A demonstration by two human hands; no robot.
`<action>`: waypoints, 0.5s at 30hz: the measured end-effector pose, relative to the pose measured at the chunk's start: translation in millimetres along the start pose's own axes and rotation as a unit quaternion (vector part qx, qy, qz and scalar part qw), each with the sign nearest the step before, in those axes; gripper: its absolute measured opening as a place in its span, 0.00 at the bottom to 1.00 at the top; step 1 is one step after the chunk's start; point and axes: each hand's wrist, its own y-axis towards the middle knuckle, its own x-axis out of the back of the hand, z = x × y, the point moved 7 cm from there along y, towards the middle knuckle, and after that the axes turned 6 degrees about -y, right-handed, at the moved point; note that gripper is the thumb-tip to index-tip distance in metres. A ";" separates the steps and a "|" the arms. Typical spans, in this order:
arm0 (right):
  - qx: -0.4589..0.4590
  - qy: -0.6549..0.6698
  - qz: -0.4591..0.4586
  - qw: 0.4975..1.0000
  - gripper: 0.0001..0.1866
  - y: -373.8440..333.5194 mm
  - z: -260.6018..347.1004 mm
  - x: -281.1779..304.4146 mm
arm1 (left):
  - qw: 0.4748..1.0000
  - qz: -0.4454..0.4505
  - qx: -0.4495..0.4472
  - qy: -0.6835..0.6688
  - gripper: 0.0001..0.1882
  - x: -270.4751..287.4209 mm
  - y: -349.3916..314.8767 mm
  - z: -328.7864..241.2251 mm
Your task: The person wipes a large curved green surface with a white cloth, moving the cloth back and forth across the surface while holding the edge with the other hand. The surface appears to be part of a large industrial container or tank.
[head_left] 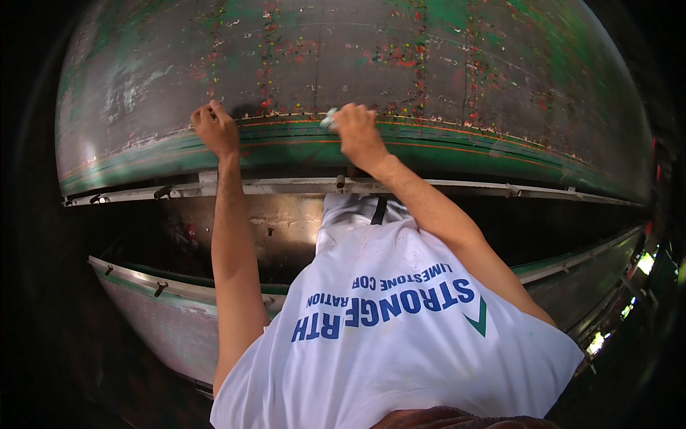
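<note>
A broad dark printing-style table (350,61) with a green front band (286,143) lies in front of me. My left hand (214,129) is over its near part, left of centre, with the fingers curled and pinched together; what they hold, if anything, is hidden. To the right of it, my right hand (361,134) is closed around a small pale greenish-white wad (329,119), which pokes out on its left side by the thin orange-and-cream lines along the green band. Whether the wad is cloth or something else I cannot tell.
Rows of red, yellow and green specks run across the tabletop. A metal rail (286,186) with short pegs (341,184) follows its near edge, close to my body. Behind me, a second similar table (171,322) has its own pegged rail (143,277).
</note>
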 end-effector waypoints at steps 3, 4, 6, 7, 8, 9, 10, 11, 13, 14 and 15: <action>0.077 -0.036 0.055 0.995 0.08 -7.6 -8.5 1.4 | 0.997 0.004 -0.079 0.011 0.17 -12.3 -3.5 -2.0; 0.010 -0.032 0.036 0.999 0.08 -13.0 -43.9 14.2 | 0.997 0.008 -0.077 0.004 0.17 -14.7 -4.6 -1.1; -0.082 -0.043 -0.019 0.996 0.08 -34.3 -119.3 49.0 | 0.998 0.005 -0.057 -0.015 0.17 -11.6 -7.9 1.9; -0.143 -0.093 -0.043 0.984 0.09 -47.9 -156.6 67.7 | 0.999 -0.006 -0.044 -0.027 0.17 -8.4 -8.4 2.8; -0.203 -0.119 -0.054 0.971 0.10 -63.3 -189.7 85.0 | 0.998 -0.018 -0.034 -0.043 0.18 -4.5 -7.6 3.6; -0.294 -0.159 -0.067 0.940 0.11 -78.7 -215.9 96.5 | 0.998 -0.022 -0.031 -0.054 0.18 -2.4 -7.3 3.1; -0.361 -0.169 -0.061 0.915 0.12 -87.8 -234.7 101.2 | 0.997 -0.023 -0.029 -0.067 0.18 -1.6 -8.2 2.3; -0.314 -0.182 -0.083 0.928 0.12 -81.8 -229.7 100.8 | 0.996 -0.025 -0.026 -0.082 0.18 -1.9 -9.1 1.4; -0.307 -0.188 -0.055 0.931 0.12 -64.3 -199.8 76.8 | 0.994 -0.036 -0.020 -0.099 0.19 0.3 -11.6 1.4; -0.257 -0.159 -0.051 0.952 0.10 -39.8 -168.8 54.8 | 0.993 -0.046 -0.021 -0.108 0.20 1.8 -11.8 0.9; -0.185 -0.106 -0.053 0.976 0.10 -15.0 -128.5 32.4 | 0.991 -0.054 -0.024 -0.117 0.21 3.9 -12.6 0.4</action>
